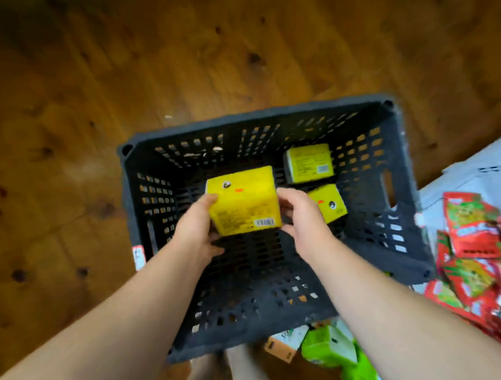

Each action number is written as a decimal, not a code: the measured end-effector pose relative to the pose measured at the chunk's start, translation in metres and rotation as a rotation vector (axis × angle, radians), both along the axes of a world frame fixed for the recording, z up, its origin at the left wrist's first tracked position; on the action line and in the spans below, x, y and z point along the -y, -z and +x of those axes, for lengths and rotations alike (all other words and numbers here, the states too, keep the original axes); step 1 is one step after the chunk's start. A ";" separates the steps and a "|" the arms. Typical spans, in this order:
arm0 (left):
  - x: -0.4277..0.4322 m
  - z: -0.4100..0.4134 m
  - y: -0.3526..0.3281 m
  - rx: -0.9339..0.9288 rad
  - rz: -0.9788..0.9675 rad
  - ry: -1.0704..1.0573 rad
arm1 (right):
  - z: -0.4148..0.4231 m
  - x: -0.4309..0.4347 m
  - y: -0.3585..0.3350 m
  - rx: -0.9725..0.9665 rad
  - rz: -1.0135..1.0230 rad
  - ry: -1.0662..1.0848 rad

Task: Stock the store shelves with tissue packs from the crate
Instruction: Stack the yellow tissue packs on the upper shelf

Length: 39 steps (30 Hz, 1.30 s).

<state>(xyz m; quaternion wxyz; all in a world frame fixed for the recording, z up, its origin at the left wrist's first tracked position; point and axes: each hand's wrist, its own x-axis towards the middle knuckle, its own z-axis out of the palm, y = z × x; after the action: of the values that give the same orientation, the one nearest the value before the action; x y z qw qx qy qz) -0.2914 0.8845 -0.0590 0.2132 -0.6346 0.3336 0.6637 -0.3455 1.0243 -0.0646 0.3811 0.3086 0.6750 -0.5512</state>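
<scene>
A black slotted plastic crate (406,174) stands on the wooden floor below me. Over its middle I hold a yellow tissue pack (243,199) with a cartoon face and a barcode. My left hand (196,230) grips its left side and underside; my right hand (302,221) presses against its right side. Two more yellow tissue packs lie on the crate's floor at the far right: one face-down showing a label (308,164), the other (331,202) partly hidden behind my right hand.
Red snack packets (472,248) are piled on a white shelf surface (482,178) at the right edge. Green packs (342,351) and a small orange-edged card lie by the crate's near corner. Wooden floor (103,95) stretches left and beyond the crate.
</scene>
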 end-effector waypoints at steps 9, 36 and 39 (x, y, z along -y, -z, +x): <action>0.011 -0.012 -0.167 -0.313 0.034 0.237 | -0.013 -0.005 -0.166 -0.220 0.043 0.104; -0.224 -0.029 -0.626 -1.198 0.021 1.034 | 0.102 -0.227 -0.615 -0.800 -0.021 0.938; -0.275 -0.018 -0.653 -1.293 0.016 1.132 | 0.128 -0.278 -0.642 -0.895 -0.046 0.970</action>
<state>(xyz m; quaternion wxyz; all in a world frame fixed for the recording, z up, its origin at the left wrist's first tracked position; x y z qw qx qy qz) -0.3093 1.1596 0.5935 0.2846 0.1316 0.6514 0.6909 -0.2172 1.3021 0.5777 -0.2215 0.3107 0.5406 -0.7498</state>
